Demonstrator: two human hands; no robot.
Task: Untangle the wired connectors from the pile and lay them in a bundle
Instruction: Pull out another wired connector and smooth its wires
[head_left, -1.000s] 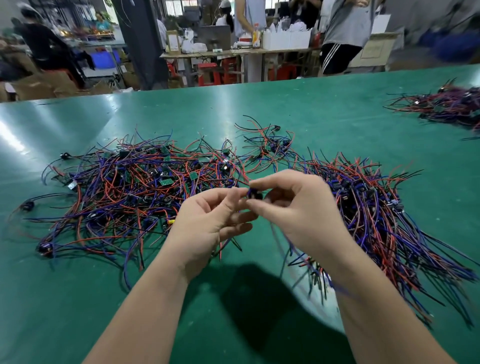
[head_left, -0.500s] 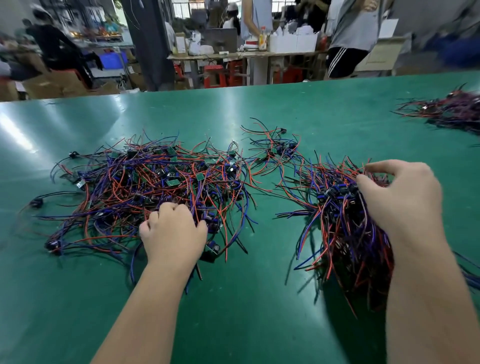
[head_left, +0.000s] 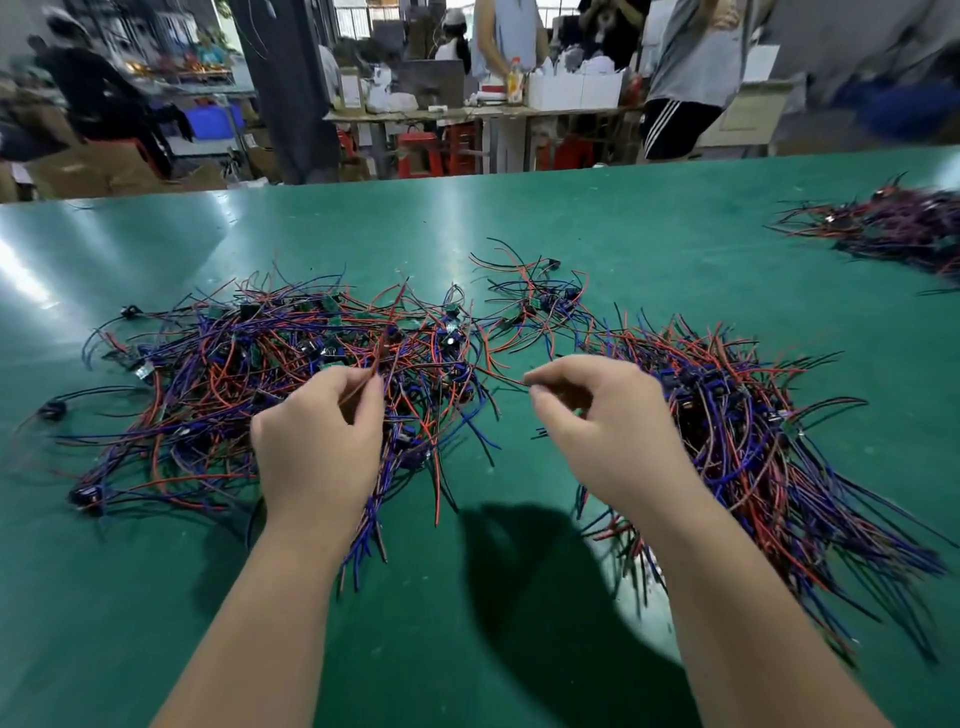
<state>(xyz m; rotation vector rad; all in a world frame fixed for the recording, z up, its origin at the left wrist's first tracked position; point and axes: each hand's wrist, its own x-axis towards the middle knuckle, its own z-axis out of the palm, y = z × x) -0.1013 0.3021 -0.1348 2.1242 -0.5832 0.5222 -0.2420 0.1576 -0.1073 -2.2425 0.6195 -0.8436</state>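
A tangled pile of red, blue and black wired connectors (head_left: 218, 374) spreads over the left half of the green table (head_left: 519, 623). A straighter bundle of the same wires (head_left: 753, 415) lies to the right, its ends fanning toward me. My left hand (head_left: 317, 447) is over the pile's near right edge and pinches a red wire between thumb and fingers; several wires hang below it. My right hand (head_left: 602, 431) hovers at the bundle's left edge with fingers curled; a thin red wire runs to its fingertips.
Another heap of wires (head_left: 898, 228) lies at the table's far right edge. A small loose cluster of connectors (head_left: 545, 301) sits behind the gap between my hands. Beyond the table stand workbenches, red stools and several people.
My right hand left the top of the bundle and came left and nearer. My left hand rose off the pile's near edge and now pinches a red wire, lifting some wires.
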